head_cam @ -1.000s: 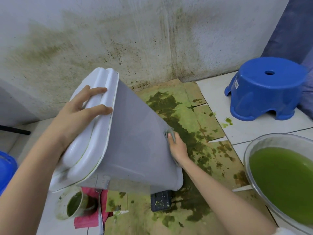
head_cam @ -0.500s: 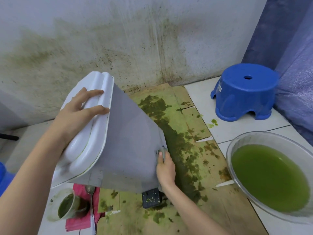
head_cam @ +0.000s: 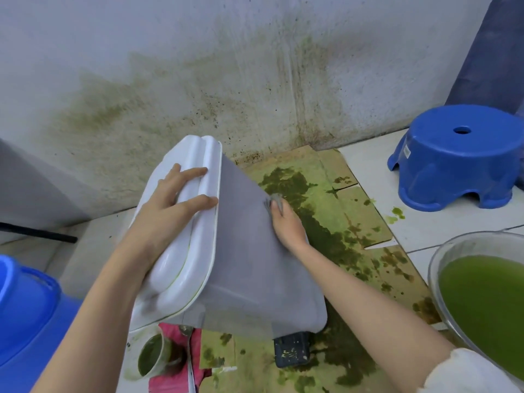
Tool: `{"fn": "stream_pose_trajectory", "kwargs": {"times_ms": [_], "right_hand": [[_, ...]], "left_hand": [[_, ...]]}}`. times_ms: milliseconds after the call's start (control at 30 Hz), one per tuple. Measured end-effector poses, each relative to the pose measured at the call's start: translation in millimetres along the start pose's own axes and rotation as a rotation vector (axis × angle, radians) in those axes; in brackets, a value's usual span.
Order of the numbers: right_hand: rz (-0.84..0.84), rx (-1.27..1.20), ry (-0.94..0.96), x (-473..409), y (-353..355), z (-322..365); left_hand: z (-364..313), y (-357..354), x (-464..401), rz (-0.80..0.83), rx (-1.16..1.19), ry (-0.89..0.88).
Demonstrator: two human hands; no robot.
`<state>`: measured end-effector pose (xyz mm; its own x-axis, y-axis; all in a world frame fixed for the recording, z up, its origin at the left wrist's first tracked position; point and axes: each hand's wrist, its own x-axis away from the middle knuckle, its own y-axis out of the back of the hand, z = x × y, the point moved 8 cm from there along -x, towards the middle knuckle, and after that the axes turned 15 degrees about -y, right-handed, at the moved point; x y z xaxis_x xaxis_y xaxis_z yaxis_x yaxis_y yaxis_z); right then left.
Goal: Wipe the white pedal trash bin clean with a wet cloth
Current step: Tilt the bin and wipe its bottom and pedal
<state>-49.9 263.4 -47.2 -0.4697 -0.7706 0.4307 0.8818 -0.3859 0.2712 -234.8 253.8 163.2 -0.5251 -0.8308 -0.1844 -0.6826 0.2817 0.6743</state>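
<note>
The left hand (head_cam: 170,207) is laid flat, fingers straight and spread, on the bin's lid (head_cam: 195,236); the right hand (head_cam: 286,222) is pressed, fingers curled, against the bin's far edge, both forearms outstretched

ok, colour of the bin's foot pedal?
Black, flecked with green splatter; the pedal pokes out under the tilted bin in the head view.

We've got the tilted trash bin (head_cam: 255,268) taking up the middle of the stained cardboard (head_cam: 334,222), wall (head_cam: 226,80) right behind it. Off the cardboard's right edge, the blue stool (head_cam: 456,157) and the bowl of green liquid (head_cam: 482,302) leave a strip of bare tile between them. At the near left corner a small cup (head_cam: 154,355) and blue bucket (head_cam: 25,310) crowd things
</note>
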Motion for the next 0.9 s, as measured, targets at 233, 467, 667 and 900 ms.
{"fn": "stream_pose_trajectory", "kwargs": {"times_ms": [233,467,667,900], "right_hand": [[-0.098,0.011,-0.167,30.8,-2.2,-26.7],[0.059,-0.275,0.233,48.6,-23.6,144.3],[-0.024,-0.028,-0.004,-29.7,-14.3,70.6],[-0.097,-0.103,-0.488,-20.4,15.2,-137.0]], "left_hand": [[-0.1,6.1,3.9,-0.016,0.003,0.000],[0.3,3.2,2.8,-0.017,0.002,-0.034],[8.4,9.6,3.8,-0.013,0.015,-0.012],[13.2,9.2,-1.1,-0.033,0.046,-0.020]]}}
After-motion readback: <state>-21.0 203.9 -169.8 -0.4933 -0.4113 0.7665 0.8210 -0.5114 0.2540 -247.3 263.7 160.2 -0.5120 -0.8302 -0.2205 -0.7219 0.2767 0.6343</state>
